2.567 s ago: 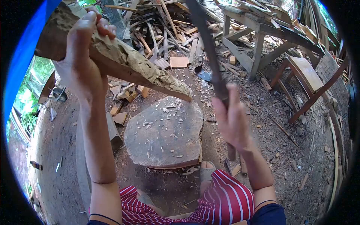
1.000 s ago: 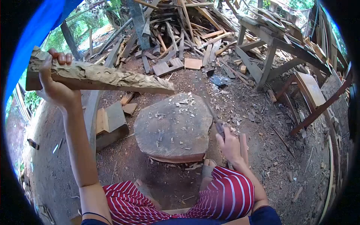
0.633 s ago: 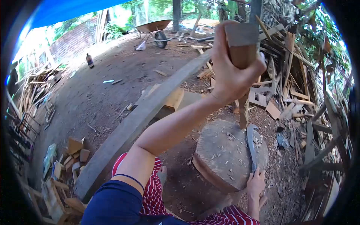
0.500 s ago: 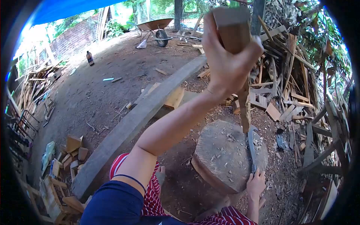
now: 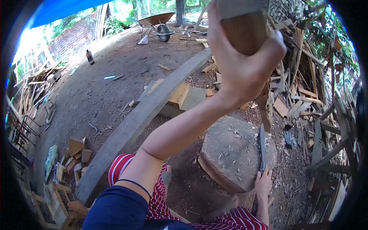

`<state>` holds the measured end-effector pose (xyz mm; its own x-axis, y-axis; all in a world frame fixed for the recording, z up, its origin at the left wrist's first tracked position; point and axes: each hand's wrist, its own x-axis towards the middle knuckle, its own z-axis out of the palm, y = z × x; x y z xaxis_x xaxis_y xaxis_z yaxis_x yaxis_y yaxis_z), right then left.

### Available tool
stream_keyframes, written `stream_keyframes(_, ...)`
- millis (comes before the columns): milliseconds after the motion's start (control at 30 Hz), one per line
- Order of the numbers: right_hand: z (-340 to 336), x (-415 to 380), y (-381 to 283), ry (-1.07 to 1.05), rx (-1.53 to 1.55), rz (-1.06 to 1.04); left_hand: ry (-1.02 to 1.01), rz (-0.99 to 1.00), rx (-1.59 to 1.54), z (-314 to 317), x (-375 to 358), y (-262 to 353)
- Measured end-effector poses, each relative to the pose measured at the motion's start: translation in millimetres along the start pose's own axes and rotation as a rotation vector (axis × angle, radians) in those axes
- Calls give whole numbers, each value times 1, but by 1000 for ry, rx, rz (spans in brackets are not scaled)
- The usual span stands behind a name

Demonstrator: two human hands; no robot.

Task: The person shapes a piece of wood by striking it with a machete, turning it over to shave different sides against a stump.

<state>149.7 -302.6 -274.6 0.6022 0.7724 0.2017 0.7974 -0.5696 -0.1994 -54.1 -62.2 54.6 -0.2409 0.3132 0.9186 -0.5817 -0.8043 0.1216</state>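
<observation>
My left hand (image 5: pixel 245 78) is raised high and close to the camera, fingers wrapped round the top of a long squared piece of wood (image 5: pixel 245 32). Below my wrist the wood's narrower, rough lower end reaches down to the far right part of a round tree stump (image 5: pixel 226 153). My right hand (image 5: pixel 263 183) is low by the stump's near right edge, closed on the dark handle of a machete (image 5: pixel 263 147). Its grey blade points away from me over the stump, its tip right by the wood's lower end. Pale wood chips lie scattered on the stump top.
A long grey beam (image 5: pixel 142 119) slants across the ground left of the stump. Offcuts (image 5: pixel 80 153) are heaped at the lower left, and scrap wood (image 5: pixel 299 73) is piled at the right. Farther off are a wheelbarrow (image 5: pixel 156 19) and a dark bottle (image 5: pixel 90 57).
My left hand and the wood appear larger and farther right in view. The machete blade is turned, its hooked tip no longer showing. My right hand keeps its grip.
</observation>
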Motion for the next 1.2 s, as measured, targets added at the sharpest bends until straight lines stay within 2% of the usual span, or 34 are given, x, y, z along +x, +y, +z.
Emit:
stream_keyframes(33, 4, 2, 6, 1, -4, 14, 32, 39, -31, 2, -1, -1)
stream_keyframes(100, 10, 5, 25, -42, 256, 18, 19, 54, -126, -2, -27, -20)
stream_keyframes(167, 35, 11, 54, 7, 550, -32, 81, -125, -33, -4, -58, -20)
stream_keyframes(200, 45, 10, 72, 18, 636, -58, 131, -327, -118, -20, -88, -36)
stream_keyframes(233, 20, 5, 62, -123, 799, 96, 170, -546, -212, -35, -112, -50)
stream_keyframes(267, -9, 7, 43, -241, 965, 253, 102, -568, -439, -45, -110, -56)
stream_keyframes(300, -16, 3, 40, -208, 968, 288, 85, -557, -391, -37, -98, -38)
stream_keyframes(333, -21, 3, 40, -251, 1000, 399, 69, -422, -198, -53, -89, -51)
stream_keyframes(367, -15, 4, 50, -209, 963, 398, 279, -619, -450, -38, -69, -26)
stream_keyframes(400, -25, 4, 51, -315, 1218, 565, 430, -391, 71, -19, -50, -18)
stream_keyframes(433, -27, -1, 57, -279, 1224, 614, 130, -455, -271, -41, -43, -11)
stream_keyframes(500, -25, -6, 63, -331, 1669, 741, 61, -404, -314, -61, -24, -7)
stream_keyframes(567, -39, -8, 60, -266, 1588, 815, -27, -364, -359, -58, -14, -4)
stream_keyframes(600, -41, -9, 68, -223, 1466, 763, -127, -319, -357, -57, -11, -5)
stream_keyframes(667, -41, -15, 89, -153, 1272, 674, -98, -375, -357, -46, -16, -6)
stream_keyframes(700, -47, -16, 89, -146, 1272, 681, -54, -428, -352, -39, -22, -7)
stream_keyframes(767, -73, -19, 82, 57, 905, 533, -60, -414, -362, -24, -38, -15)
stream_keyframes(833, -94, -20, 70, 93, 877, 477, -90, -536, -426, -10, -46, -22)
stream_keyframes(867, -102, -19, 64, 165, 820, 382, -107, -472, -316, 2, -46, -20)
stream_keyframes(900, -112, -17, 58, 239, 759, 279, -119, -465, -357, 8, -44, -23)
stream_keyframes(1033, -159, -1, 32, 411, 867, 271, -95, -471, -276, 35, -41, -24)
stream_keyframes(1100, -184, 8, 37, 634, 817, 296, -68, -487, -295, 41, -42, -21)
stream_keyframes(1167, -200, 8, 39, 658, 822, 251, -56, -465, -265, 42, -43, -24)
stream_keyframes(1200, -203, 4, 35, 528, 832, 240, -47, -464, -220, 43, -43, -24)
